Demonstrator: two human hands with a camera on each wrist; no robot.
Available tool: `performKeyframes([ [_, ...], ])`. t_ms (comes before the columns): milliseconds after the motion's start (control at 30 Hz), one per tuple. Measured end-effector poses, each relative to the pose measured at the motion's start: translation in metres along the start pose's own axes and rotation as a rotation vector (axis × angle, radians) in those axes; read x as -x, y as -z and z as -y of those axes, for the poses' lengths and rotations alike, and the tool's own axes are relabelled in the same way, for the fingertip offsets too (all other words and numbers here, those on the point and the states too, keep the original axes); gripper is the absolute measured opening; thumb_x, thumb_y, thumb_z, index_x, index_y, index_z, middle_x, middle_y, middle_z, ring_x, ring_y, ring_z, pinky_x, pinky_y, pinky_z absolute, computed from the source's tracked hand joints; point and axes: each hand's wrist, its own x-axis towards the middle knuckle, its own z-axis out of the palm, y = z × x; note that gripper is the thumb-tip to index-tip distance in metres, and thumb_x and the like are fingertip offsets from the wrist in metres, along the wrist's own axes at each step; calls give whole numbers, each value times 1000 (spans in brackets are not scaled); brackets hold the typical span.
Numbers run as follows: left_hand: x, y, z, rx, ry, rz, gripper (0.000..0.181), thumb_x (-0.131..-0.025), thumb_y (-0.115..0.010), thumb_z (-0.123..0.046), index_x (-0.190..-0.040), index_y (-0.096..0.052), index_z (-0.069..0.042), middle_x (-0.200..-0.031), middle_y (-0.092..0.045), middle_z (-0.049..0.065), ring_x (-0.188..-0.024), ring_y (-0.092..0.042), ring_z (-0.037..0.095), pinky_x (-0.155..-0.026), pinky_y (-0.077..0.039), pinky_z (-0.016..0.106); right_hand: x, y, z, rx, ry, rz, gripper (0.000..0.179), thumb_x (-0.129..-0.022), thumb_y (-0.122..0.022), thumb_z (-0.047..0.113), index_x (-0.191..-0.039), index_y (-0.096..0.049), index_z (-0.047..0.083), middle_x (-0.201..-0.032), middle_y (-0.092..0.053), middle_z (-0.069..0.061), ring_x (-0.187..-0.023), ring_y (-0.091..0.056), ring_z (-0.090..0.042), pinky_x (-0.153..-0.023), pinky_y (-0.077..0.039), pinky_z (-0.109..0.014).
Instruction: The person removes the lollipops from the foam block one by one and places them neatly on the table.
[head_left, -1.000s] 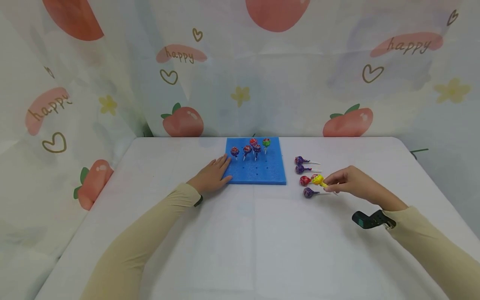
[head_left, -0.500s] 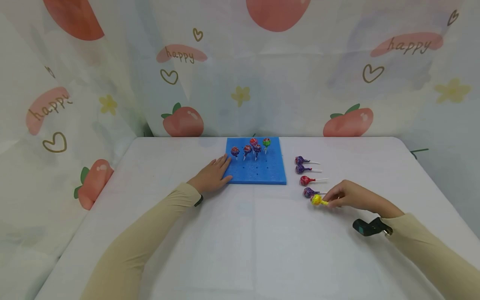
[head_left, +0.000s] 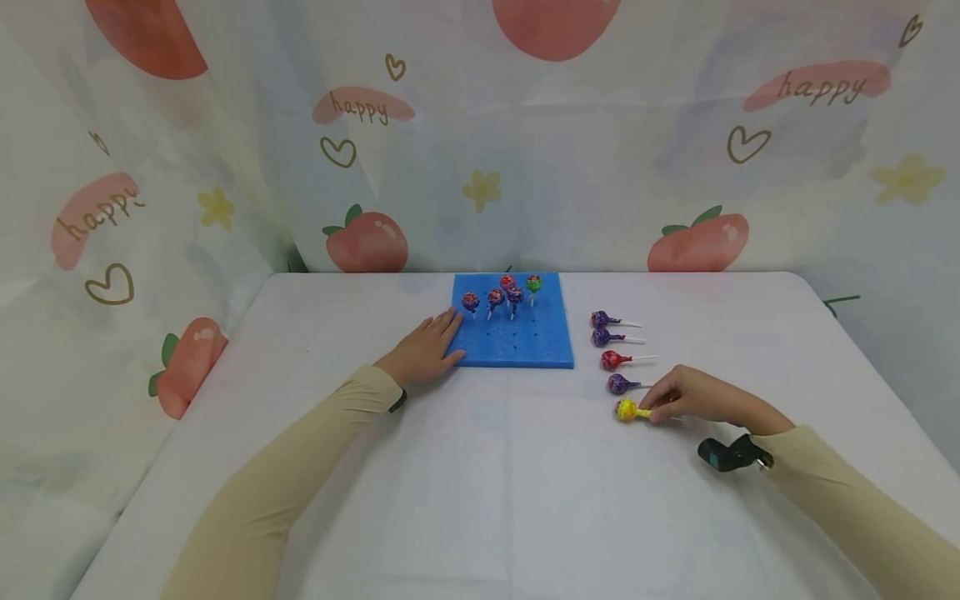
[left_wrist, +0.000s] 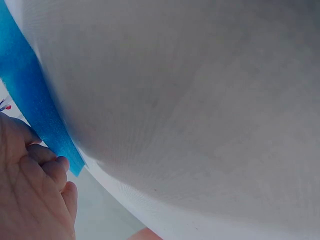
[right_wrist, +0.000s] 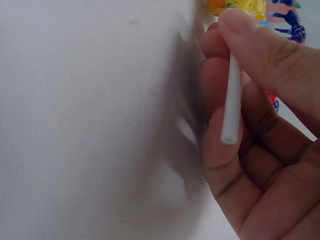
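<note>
My right hand point(head_left: 697, 396) pinches the stick of a yellow lollipop point(head_left: 627, 410) between thumb and fingers, at the near end of a column of lollipops. The right wrist view shows its white stick point(right_wrist: 232, 100) running down along my curled fingers, with the yellow wrapper point(right_wrist: 245, 7) at the top edge. My left hand point(head_left: 423, 348) rests with straight fingers against the left edge of the blue board point(head_left: 540, 346). Several lollipops stand upright in that board, among them a green one point(head_left: 533, 283) and a purple one point(head_left: 514, 297).
Beyond the yellow lollipop, a purple lollipop point(head_left: 617, 384), a red lollipop point(head_left: 611, 360) and two more purple ones lie on the white table point(head_left: 450, 500), sticks pointing right. Small holes dot the board's nearer half. A printed cloth point(head_left: 570, 167) hangs behind the table.
My right hand has brought the yellow lollipop nearer to me, from beside the red lollipop to just below the nearest purple one. My left hand stays on the board.
</note>
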Motion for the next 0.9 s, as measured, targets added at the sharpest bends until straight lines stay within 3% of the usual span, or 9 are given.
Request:
performKeyframes([
  [433, 2, 2, 0, 7, -11, 4, 71, -99, -35, -46, -151, -11, -4, -159, -7, 14, -147, -12, 27, -120, -11, 42, -1, -4, -1, 74, -28, -45, 24, -83, -70, 18, -100, -73, 2, -89, -71, -2, -68, -48, 0, -62, -46, -16],
  [900, 1, 3, -1, 11, -1, 11, 71, -99, -35, -47, -151, -11, -5, -159, -7, 14, -147, -12, 27, -120, -11, 42, 15, -3, -9, 64, -115, -132, 17, -84, -69, 20, -95, -73, 9, -95, -71, -5, -73, -49, -2, -63, -44, -17],
])
